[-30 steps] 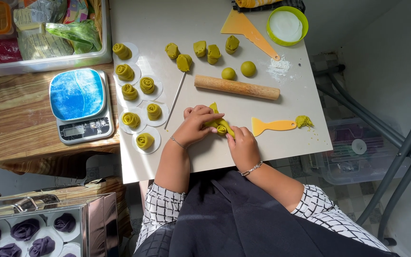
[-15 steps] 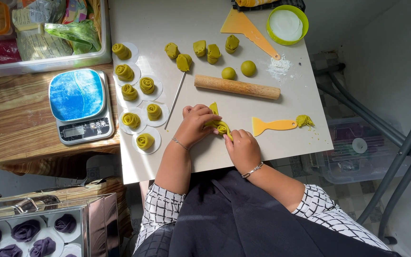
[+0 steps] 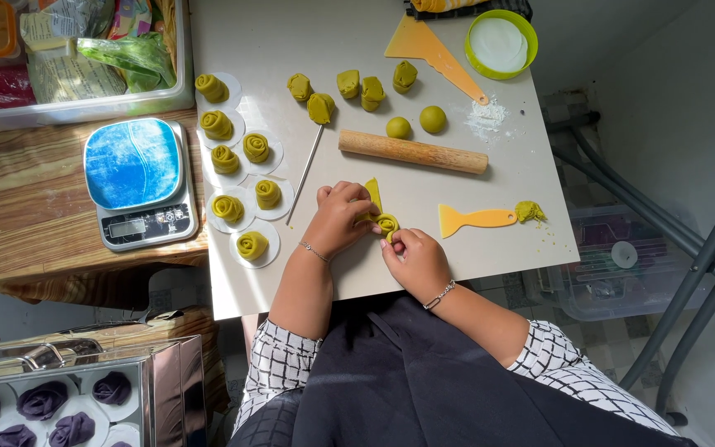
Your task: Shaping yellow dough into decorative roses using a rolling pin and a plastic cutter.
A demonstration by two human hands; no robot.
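While my left hand [image 3: 339, 217] and right hand [image 3: 414, 258] pinch the green rolled dough strip [image 3: 385, 222] between fingertips, I should roll gently, keeping the layers even.

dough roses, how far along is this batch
Done: six rolled green roses sit on white paper rounds at the table's left. In hand: the left hand and right hand roll another rose. Left: five cut dough pieces and two dough balls beyond the rolling pin.

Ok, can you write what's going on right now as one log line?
left hand on dough roll | right hand pinching it | rolling pin behind | scraper right | finished rolls left
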